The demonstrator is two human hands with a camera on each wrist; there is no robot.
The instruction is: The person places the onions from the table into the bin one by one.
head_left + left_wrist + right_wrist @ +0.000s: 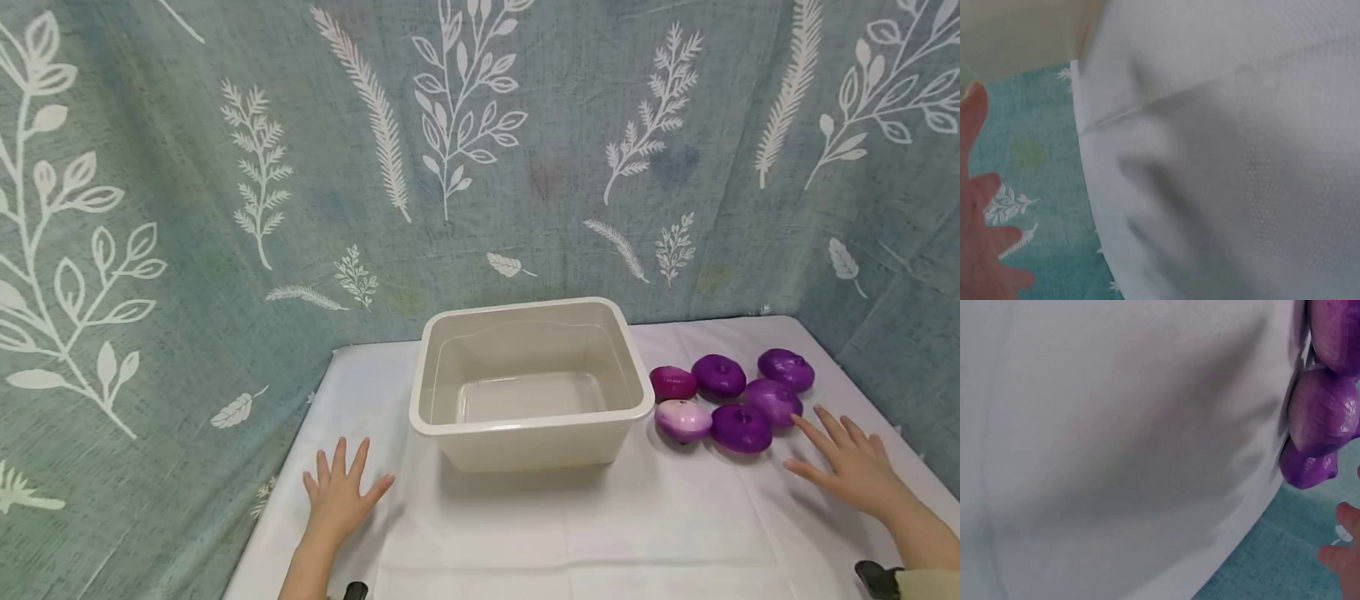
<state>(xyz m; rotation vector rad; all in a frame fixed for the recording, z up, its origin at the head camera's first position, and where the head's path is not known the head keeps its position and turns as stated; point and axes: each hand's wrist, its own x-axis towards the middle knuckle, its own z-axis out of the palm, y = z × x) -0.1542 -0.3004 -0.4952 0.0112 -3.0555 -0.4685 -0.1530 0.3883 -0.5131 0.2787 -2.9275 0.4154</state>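
My left hand (339,497) hovers with spread fingers over the table's left side, in front of and left of a cream plastic tub (525,446). The tub's inside is bare. On the right, my right hand (855,462) is spread too, its fingertips close to a cluster of purple onions (741,428). The cluster has several shiny onions, among them a paler pink-white onion (683,420) and a small magenta onion (672,383) beside the tub. Part of the cluster shows at the right edge of the right wrist view, with an onion (1322,412) in the middle. Neither hand holds anything.
A white cloth covers the table (570,533). Behind it and along both sides hangs a green-blue curtain (525,208) printed with white leaves. Dark wrist straps (877,578) show at the lower edge of the head view.
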